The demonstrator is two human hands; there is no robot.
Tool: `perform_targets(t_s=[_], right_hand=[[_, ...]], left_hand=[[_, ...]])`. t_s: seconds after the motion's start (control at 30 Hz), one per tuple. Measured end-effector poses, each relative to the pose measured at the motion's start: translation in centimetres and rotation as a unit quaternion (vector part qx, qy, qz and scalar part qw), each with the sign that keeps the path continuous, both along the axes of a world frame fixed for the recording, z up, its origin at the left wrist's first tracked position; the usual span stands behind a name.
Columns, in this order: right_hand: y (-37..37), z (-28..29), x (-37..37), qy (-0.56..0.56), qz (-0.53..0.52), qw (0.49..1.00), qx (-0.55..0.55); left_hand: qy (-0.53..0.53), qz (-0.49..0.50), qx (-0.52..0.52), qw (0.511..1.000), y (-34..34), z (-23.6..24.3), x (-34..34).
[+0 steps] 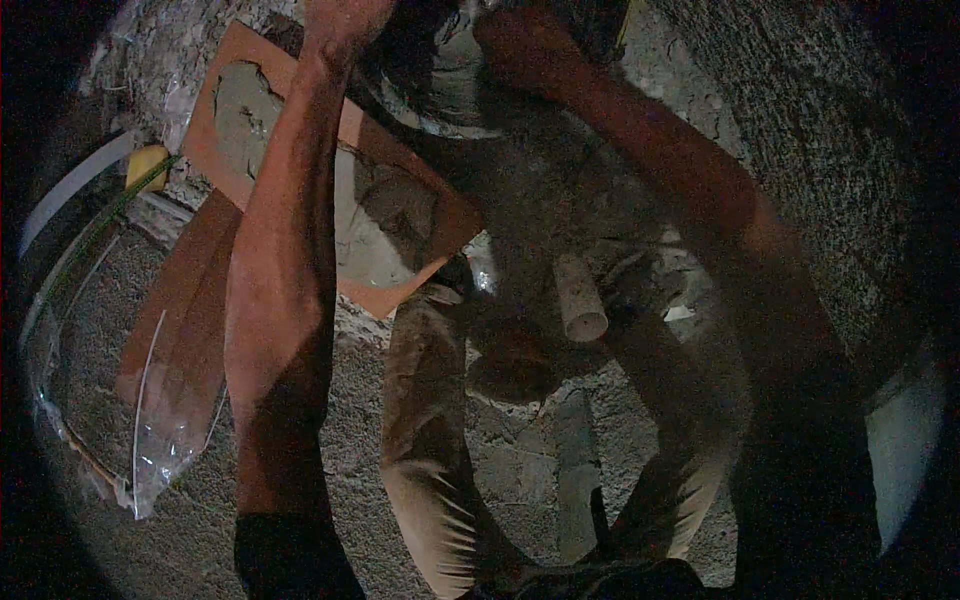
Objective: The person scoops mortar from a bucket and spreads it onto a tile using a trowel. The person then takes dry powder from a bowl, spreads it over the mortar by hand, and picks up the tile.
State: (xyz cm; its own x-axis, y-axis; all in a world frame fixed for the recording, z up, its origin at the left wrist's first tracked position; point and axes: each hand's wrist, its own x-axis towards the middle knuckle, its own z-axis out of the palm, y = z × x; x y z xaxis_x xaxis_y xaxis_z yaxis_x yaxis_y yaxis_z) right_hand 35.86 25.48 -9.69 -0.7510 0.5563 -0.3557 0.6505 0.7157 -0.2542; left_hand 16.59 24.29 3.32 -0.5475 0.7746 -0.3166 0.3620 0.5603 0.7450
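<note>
Smearing could be caused if the paste is brushed by the left forearm; left hand and right hand are apart by the tub, grips indiscernible.

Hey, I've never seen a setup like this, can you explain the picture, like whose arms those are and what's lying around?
There's no machine here. A person wears a wide fisheye camera on their head, looking down, so their own forearms and bent legs show and edges curve. The left hand is cut off by the picture's top edge. The right hand is beside what looks like a round container with grey material. It's too dark to tell what either holds. On the rough ground lies an orange slab with grey paste on it; a short pipe is nearer the legs.
</note>
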Motion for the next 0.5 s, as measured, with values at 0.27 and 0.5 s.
perform_targets(t_s=[0.27,0.5], right_hand=[[4.1,3.8,-0.5,0.012,-0.004,0.980,-0.201],[-0.8,1.0,1.5,0.032,0.053,0.997,-0.038]], left_hand=[[0.008,-0.072,-0.033,0.997,0.0,3.8,-0.1],[0.011,-0.126,0.080,0.989,-0.1,0.9,0.5]])
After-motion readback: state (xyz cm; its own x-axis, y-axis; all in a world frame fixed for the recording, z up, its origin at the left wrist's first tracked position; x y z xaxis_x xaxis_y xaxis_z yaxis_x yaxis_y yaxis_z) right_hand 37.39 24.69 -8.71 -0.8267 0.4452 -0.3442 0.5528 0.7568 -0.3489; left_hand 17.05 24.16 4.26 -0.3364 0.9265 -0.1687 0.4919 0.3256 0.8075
